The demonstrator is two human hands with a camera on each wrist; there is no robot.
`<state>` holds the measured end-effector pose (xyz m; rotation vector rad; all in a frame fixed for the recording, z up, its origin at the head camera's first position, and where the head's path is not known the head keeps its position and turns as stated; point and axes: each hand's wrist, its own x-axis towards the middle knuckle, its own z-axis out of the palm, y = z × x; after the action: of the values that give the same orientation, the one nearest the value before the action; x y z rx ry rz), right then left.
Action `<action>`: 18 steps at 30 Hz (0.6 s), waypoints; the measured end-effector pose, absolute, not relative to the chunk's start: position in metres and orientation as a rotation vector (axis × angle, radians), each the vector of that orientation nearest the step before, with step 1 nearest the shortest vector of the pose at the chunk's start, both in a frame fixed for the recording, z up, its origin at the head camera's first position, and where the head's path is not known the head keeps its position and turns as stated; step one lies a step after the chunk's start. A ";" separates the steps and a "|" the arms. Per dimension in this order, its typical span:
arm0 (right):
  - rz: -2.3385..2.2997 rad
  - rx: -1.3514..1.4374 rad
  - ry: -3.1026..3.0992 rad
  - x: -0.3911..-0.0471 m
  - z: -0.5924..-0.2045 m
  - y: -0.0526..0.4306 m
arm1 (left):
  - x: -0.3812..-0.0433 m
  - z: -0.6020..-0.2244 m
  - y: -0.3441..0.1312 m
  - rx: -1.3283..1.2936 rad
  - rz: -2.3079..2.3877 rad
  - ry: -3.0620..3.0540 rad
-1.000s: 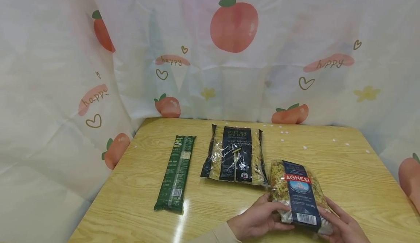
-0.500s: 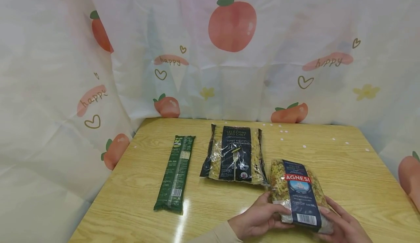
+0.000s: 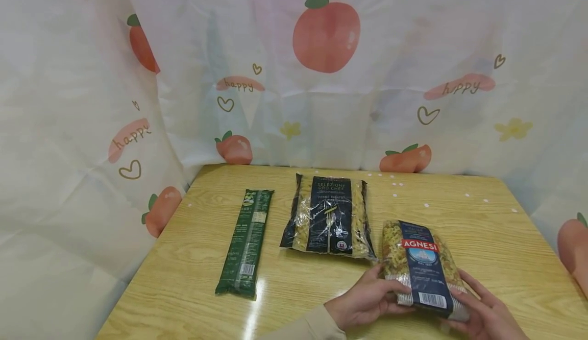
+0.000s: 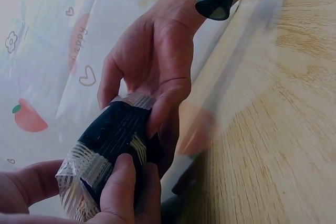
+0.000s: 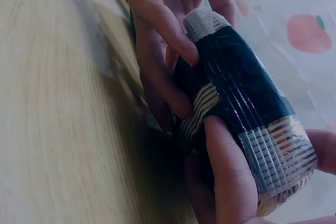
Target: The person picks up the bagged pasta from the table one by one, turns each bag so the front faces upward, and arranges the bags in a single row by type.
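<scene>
Since half a second ago, the Agnesi bag (image 3: 424, 266) has been shifted slightly towards 2 o'clock in the head view, and both hands have been carried along with it. By that shift the gap to the penne bag (image 3: 329, 217) has been widened a little; the bag is judged to be in the middle of being placed or squared up, since it has not been let go.

The bag's near end is pinched at its two corners. At the 8 o'clock corner it is held by the left hand (image 3: 365, 299), thumb laid on top and fingers curled beneath. At the 4 o'clock corner it is held by the right hand (image 3: 489, 312), thumb on top and a finger along the side. In the wrist views the near end is seen tilted above the table (image 3: 510, 258); whether the far end is touching the wood cannot be told.

From the bag, the penne bag is placed at 10 o'clock, just beside, and the green pack (image 3: 245, 245) at 9, well apart. Room is offered between 1 and 3 o'clock, where only white specks (image 3: 426, 205) are seen on the wood; it is bounded at 12 by the cloth (image 3: 404, 44) and at 3 by the table's edge. The near edge is not shown.
</scene>
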<state>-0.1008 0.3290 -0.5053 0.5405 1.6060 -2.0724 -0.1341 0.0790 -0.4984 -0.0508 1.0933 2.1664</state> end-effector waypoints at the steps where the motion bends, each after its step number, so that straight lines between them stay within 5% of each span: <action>1: -2.076 0.540 1.611 -0.101 -0.506 0.330 | -0.135 -0.499 0.080 -0.048 2.170 1.094; 18: -2.168 0.427 1.645 -0.112 -0.513 0.345 | -0.141 -0.497 0.100 -0.084 2.254 1.132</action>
<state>-0.1118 0.3447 -0.5130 0.4269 1.6449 -2.1683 -0.1408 0.0997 -0.4974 -0.0837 1.1318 2.2542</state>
